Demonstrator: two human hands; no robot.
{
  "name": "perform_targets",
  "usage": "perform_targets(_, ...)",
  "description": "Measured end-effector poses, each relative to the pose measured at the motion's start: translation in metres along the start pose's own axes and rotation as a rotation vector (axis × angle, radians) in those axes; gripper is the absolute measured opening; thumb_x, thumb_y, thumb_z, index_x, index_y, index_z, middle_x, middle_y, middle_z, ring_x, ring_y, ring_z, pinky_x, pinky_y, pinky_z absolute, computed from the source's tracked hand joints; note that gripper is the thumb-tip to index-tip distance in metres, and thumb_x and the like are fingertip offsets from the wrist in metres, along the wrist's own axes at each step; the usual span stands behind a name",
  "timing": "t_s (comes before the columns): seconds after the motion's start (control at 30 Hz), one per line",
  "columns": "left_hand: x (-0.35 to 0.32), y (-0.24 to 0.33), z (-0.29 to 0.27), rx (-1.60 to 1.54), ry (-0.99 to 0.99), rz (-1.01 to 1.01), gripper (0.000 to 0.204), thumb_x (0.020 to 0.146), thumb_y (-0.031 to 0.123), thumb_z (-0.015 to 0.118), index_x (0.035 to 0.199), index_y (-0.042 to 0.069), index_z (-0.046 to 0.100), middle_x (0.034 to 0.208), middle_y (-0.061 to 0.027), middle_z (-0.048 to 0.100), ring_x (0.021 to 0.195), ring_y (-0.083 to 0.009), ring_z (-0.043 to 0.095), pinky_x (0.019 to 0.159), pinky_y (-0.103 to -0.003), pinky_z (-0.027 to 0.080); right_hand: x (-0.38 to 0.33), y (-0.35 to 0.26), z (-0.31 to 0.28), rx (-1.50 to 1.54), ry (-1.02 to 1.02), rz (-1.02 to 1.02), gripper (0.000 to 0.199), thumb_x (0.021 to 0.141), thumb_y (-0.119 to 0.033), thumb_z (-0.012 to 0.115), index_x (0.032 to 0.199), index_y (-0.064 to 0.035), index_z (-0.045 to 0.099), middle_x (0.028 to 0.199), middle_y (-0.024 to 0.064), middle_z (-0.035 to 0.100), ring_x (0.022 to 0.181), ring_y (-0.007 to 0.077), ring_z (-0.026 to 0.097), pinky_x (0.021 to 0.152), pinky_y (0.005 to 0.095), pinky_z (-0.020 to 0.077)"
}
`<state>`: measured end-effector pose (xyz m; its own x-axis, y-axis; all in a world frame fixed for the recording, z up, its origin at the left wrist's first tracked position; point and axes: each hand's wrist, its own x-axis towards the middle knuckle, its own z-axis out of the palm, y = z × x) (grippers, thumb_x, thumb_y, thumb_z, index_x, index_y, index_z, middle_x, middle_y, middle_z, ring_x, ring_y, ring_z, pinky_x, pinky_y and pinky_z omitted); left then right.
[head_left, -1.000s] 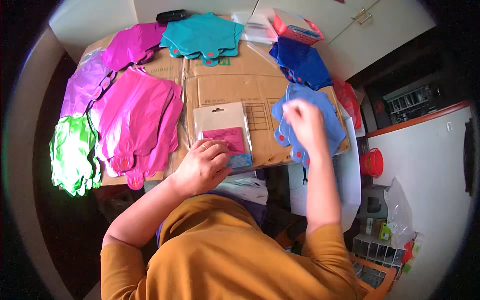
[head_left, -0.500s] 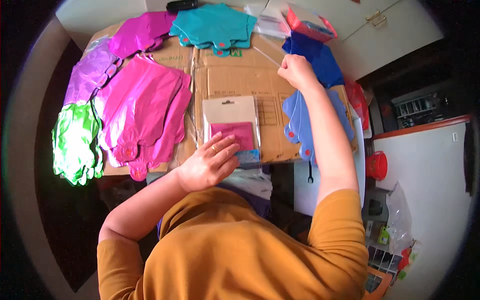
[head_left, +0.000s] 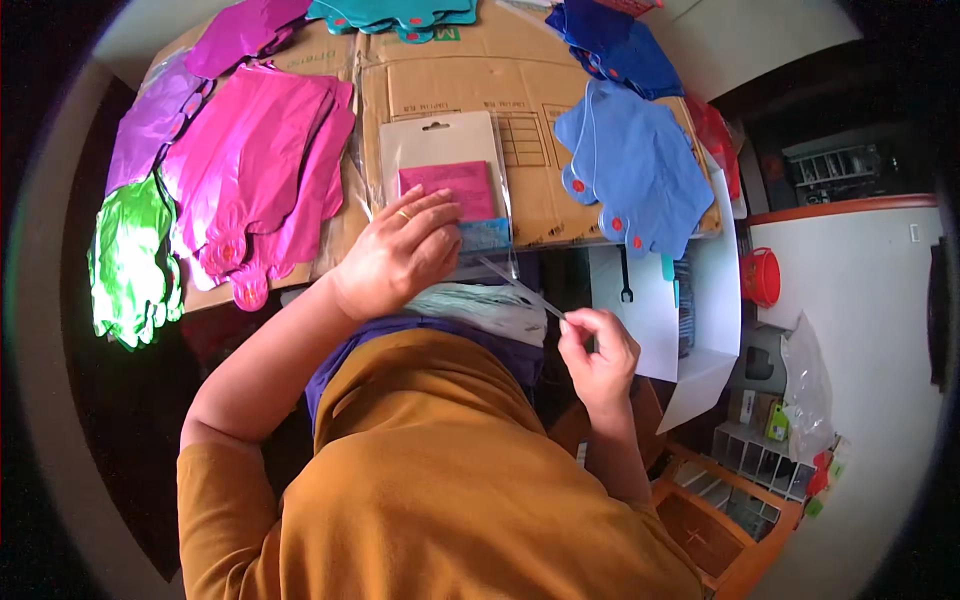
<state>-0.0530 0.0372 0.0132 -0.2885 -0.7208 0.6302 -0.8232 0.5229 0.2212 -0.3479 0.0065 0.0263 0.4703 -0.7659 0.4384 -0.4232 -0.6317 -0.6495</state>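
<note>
A clear plastic bag with a pale backing card lies at the front edge of the cardboard. Inside it are a pink folded foil packet and a blue piece beneath. My left hand rests over the lower left of the bag, fingers laid on the pink packet, a ring on one finger. Below the edge, my right hand pinches the end of a thin translucent strip. On my lap lies a bundle of similar whitish strips.
Flat foil balloons surround the brown cardboard: pink, green, lilac, purple, teal, dark blue and light blue. A white box stands at right, with a red bucket beyond.
My right hand has come from the back right of the cardboard down toward my lap, holding the strip. My left hand stays on the bag; the whole view has shifted.
</note>
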Motion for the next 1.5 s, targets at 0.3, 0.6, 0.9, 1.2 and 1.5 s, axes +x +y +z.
perform_targets(0.3, -0.004, 0.004, 0.008, -0.002, -0.007, -0.023, 0.023, 0.08, 0.005, 0.074, 0.1, 0.002, 0.063, 0.117, -0.0151, 0.066, 0.122, -0.0347, 0.06, 0.108, -0.049, 0.045, 0.013, -0.013, 0.055, -0.195, 0.166, -0.098, 0.025, 0.075, 0.001, 0.074, 0.096, -0.0072, 0.063, 0.067, 0.0092, 0.063, 0.059, 0.0265, 0.064, 0.054, 0.0371, 0.0525)
perform_targets(0.6, -0.005, 0.003, 0.005, -0.063, -0.011, -0.041, 0.021, 0.08, 0.007, 0.075, 0.097, 0.002, 0.064, 0.114, -0.0149, 0.066, 0.122, -0.0345, 0.06, 0.107, -0.05, 0.045, 0.063, -0.024, 0.037, -0.128, -0.296, -0.106, 0.024, 0.085, 0.0, 0.065, 0.109, -0.0025, 0.062, 0.085, 0.0156, 0.068, 0.078, 0.0334, 0.068, 0.073, 0.04, 0.0543)
perform_targets(0.9, -0.005, -0.002, 0.001, -0.08, -0.065, -0.027, 0.022, 0.08, 0.007, 0.074, 0.099, 0.002, 0.065, 0.118, -0.016, 0.066, 0.123, -0.0359, 0.059, 0.107, -0.051, 0.044, 0.095, -0.004, 0.063, -0.273, -0.163, 0.008, 0.018, 0.084, -0.008, 0.069, 0.098, -0.0084, 0.058, 0.08, 0.0154, 0.069, 0.071, 0.0349, 0.068, 0.063, 0.0446, 0.0532)
perform_targets(1.2, -0.001, 0.001, -0.009, -0.209, -0.089, -0.074, 0.027, 0.079, 0.004, 0.074, 0.104, 0.001, 0.065, 0.124, -0.0184, 0.061, 0.127, -0.0386, 0.055, 0.108, -0.051, 0.044, 0.06, 0.005, 0.026, -0.088, -0.026, 0.115, 0.008, 0.083, -0.001, 0.07, 0.09, -0.0043, 0.068, 0.083, 0.0098, 0.067, 0.072, 0.0268, 0.066, 0.066, 0.0358, 0.053)
perform_targets(1.5, 0.002, -0.002, -0.009, -0.275, -0.096, -0.065, 0.025, 0.078, -0.002, 0.066, 0.104, 0.002, 0.067, 0.115, -0.0163, 0.062, 0.123, -0.0375, 0.056, 0.107, -0.048, 0.044, 0.078, 0.028, 0.031, -0.059, -0.183, -0.142, 0.021, 0.079, 0.001, 0.077, 0.099, -0.0027, 0.073, 0.085, 0.0064, 0.063, 0.071, 0.0158, 0.062, 0.063, 0.0274, 0.0497)
